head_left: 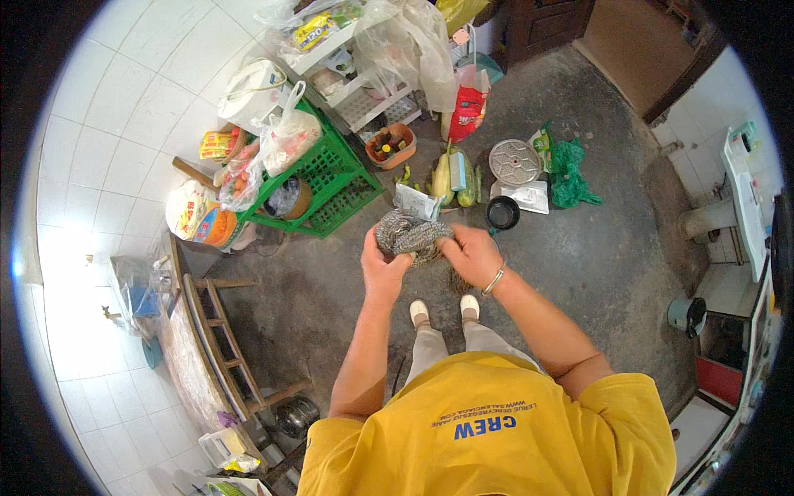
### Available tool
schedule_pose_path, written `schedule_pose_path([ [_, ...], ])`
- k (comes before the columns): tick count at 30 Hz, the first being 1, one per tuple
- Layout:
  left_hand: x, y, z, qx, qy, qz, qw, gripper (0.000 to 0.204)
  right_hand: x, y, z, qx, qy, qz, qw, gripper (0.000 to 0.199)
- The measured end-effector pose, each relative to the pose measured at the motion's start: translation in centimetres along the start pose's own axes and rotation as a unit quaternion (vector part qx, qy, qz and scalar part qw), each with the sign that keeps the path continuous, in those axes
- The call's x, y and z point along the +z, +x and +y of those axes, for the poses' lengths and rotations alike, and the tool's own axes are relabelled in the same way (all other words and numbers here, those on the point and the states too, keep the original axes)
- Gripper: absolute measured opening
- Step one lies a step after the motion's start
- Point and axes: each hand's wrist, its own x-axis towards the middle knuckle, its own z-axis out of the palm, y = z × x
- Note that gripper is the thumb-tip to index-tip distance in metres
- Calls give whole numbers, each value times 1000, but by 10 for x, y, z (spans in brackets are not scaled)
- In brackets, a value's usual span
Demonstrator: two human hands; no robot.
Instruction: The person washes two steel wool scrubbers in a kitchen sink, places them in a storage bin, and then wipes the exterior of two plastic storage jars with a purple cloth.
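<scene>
in the head view, both hands meet at a grey bundle point(411, 235), a looped, rough-textured coil in front of the body, above the floor point(322, 302) and over the feet. the left hand point(385, 269) clasps its left side, thumb toward the lower edge and the other fingers mostly hidden behind it. the right hand point(475, 258), a little blurred, pinches its right end, with the thumb side against the strands; a bracelet point(494, 279) circles that wrist. the hands stand apart, with the bundle between them. below them are two pale shoes point(419, 312) and a yellow shirt point(488, 413). just beyond the bundle a white packet point(416, 201) shows, partly covered by it. past that, long vegetables point(442, 179) lie on the floor, with a black pot point(502, 213) near them to the right. farther right are a round metal disc point(516, 161) and a green bag point(577, 175). beyond the vegetables stands a red bag point(468, 114), and to its left an orange tub point(403, 155) of bottles. left of the tub is a green crate point(347, 194); a wooden frame point(217, 322) stands nearer, by the tiled wall point(91, 178).
</scene>
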Motion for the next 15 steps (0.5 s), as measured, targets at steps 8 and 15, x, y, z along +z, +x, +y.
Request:
schedule_pose_path([
  [8,-10,4,14,-134,-64,20,989,45,-6,27,21,170,336,25,926,21],
  [15,-6,1,5,-188,-133,21,973,44,0,22,17,220,357,-31,907,22],
])
